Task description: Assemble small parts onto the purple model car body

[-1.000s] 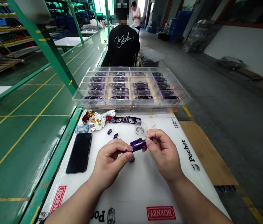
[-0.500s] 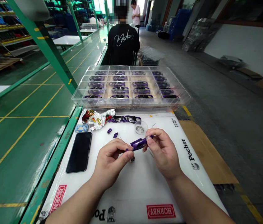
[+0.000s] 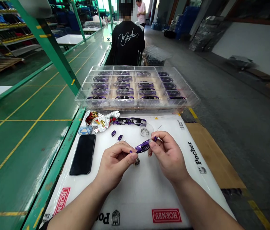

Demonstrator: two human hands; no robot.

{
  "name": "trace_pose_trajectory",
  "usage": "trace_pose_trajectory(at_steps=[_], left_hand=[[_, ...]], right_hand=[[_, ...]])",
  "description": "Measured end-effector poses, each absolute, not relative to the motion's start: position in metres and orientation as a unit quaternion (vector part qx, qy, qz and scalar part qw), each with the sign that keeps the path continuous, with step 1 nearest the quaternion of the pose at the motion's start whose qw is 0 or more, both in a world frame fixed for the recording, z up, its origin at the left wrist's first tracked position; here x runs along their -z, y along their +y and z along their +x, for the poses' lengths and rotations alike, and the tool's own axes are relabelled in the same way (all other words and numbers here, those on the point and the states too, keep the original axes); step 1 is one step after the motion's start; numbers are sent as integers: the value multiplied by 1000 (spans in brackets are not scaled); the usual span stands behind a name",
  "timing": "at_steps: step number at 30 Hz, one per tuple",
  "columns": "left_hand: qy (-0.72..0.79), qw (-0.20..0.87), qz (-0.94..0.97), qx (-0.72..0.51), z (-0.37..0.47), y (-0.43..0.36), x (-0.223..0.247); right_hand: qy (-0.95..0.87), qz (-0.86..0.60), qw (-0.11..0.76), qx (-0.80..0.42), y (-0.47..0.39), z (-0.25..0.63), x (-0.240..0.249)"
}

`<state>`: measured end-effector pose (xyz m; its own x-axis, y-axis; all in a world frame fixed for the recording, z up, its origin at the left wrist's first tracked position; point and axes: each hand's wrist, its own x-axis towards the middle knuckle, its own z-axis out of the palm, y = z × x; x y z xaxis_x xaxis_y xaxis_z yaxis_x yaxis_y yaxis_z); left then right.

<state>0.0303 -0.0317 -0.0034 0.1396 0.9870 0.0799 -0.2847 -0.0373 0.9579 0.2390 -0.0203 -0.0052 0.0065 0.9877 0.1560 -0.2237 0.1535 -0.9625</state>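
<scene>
Both of my hands hold one small purple model car body (image 3: 142,147) above the white table mat (image 3: 135,191). My left hand (image 3: 114,163) pinches its near end between thumb and fingers. My right hand (image 3: 167,156) grips its far end with the fingertips. A small dark round part (image 3: 137,162) lies on the mat just below the body. Two tiny purple pieces (image 3: 116,135) lie a little beyond my left hand. A clear round dish (image 3: 146,130) with small metal bits stands just past the car body.
A clear compartment tray (image 3: 137,102) holding several purple parts sits at the table's far end. A black phone (image 3: 83,154), a small blue case (image 3: 85,130) and a crumpled foil wrapper (image 3: 101,120) lie at left. A person in a black shirt (image 3: 127,41) sits beyond, back turned.
The purple body has tilted slightly, its right end raised a little between my fingers. My head has shifted a bit; my hands stay in nearly the same place.
</scene>
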Motion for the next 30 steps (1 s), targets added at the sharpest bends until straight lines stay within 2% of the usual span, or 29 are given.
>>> trace_pose_trajectory(at_steps=[5, 13, 30], left_hand=[[376, 595, 465, -538, 30, -31, 6], [382, 709, 282, -522, 35, -21, 1], [384, 745, 195, -509, 33, -13, -1]], right_hand=[[-476, -408, 587, -513, -20, 239, 5], [-522, -434, 534, -504, -16, 245, 9], [-569, -526, 439, -455, -16, 244, 5]])
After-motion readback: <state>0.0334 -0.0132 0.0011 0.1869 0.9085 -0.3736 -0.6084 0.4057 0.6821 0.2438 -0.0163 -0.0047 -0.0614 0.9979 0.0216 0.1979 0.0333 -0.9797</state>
